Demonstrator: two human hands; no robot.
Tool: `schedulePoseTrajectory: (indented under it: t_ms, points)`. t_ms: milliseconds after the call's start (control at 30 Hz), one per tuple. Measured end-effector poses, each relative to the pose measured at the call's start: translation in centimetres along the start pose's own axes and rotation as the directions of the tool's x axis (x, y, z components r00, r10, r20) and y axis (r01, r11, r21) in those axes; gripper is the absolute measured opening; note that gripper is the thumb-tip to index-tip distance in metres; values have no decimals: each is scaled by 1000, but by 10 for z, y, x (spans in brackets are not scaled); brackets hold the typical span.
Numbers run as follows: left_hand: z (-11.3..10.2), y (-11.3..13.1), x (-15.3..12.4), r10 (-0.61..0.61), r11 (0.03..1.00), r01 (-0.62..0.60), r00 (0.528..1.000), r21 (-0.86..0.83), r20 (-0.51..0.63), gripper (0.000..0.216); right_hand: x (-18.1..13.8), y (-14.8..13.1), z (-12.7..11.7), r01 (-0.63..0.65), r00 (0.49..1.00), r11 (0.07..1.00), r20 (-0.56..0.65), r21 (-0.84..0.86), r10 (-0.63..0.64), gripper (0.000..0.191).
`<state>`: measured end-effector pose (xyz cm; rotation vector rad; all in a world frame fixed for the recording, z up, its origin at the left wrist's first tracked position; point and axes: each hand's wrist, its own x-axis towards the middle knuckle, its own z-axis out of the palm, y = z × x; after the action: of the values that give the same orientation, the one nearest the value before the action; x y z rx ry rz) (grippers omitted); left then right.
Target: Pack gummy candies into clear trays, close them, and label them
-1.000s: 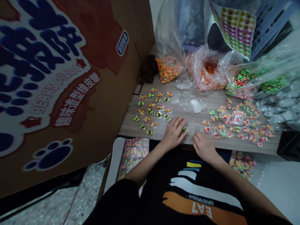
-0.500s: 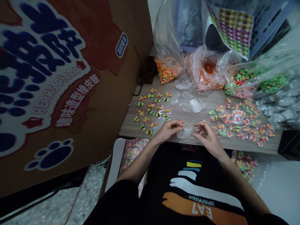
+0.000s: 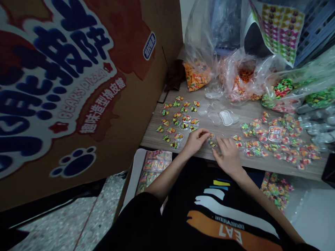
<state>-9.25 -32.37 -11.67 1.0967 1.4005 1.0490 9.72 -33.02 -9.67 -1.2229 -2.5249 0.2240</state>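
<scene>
A small clear plastic case [image 3: 212, 143] with coloured candy pieces inside lies at the front of the table, between my hands. The thumb and fingertips of my left hand [image 3: 195, 142] come together at its left edge. My right hand [image 3: 229, 155] grips it from the right, fingers over the upper side and thumb at the lower edge. To the left are several filled clear cases [image 3: 185, 122] in loose rows. Beyond my fingers lie unfilled clear plastic shells [image 3: 226, 118]. Many filled packs [image 3: 284, 139] are spread out to the right.
A large printed cardboard box [image 3: 110, 115] walls off the left side. Plastic bags of orange candy [image 3: 198, 76] and green candy [image 3: 284, 87] stand along the back. A printed sticker sheet [image 3: 284, 29] hangs behind them. More packs [image 3: 277, 190] show below the table's front edge.
The view has shifted left. My hands have closed in on the clear case; my right hand now lies over its right side, and the candy in it shows more plainly.
</scene>
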Motion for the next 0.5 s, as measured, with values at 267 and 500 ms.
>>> schedulePoseTrajectory:
  t_ms: [267, 500]
  points:
    - [12, -28, -25, 423, 791, -350, 906, 502, -34, 40, 9, -11, 28, -133, 991, 988, 11, -83, 135, 51]
    - [12, -38, -38, 431, 503, -370, 891, 781, 145, 46, 10, -11, 48, -94, 987, 971, 104, -219, 119, 60]
